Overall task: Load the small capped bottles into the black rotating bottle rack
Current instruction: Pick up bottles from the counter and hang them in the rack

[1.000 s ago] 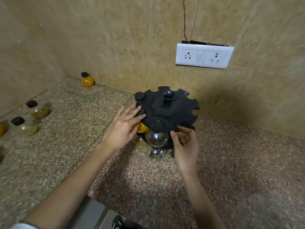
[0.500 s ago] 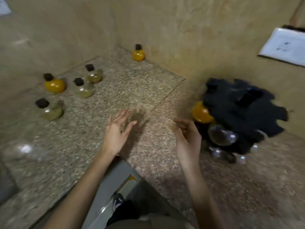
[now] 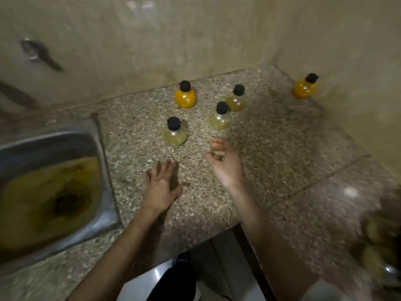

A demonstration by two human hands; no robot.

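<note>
From the head view, the count is plain: five small round clear bottles with black caps are standing upright on the speckled granite desk (image 3: pixel 282 174), and none of them is in a rack. Nearest the hands is a pale yellow front-left bottle (image 3: pixel 174 133), with a pale yellow middle bottle (image 3: pixel 219 118) to its right. Behind those stand an orange back-left bottle (image 3: pixel 185 96) and a pale yellow back bottle (image 3: pixel 235 99). Well apart from the four, an orange corner bottle (image 3: pixel 304 87) sits by the wall.

The left hand (image 3: pixel 161 185) is low over the desk with its fingers spread flat, gripping nothing. The right hand (image 3: pixel 224 162) is further forward, just short of the middle bottle, with its fingers loosely curled and nothing in them.

The black rack can't be made out clearly. There's only a dark blurred shape (image 3: pixel 388 210) at the right edge, too smeared to call. A steel sink (image 3: pixel 95 135) holding murky yellow water lies to the left.

So at least five bottles are left to load, and my read is that the middle bottle goes first.
</note>
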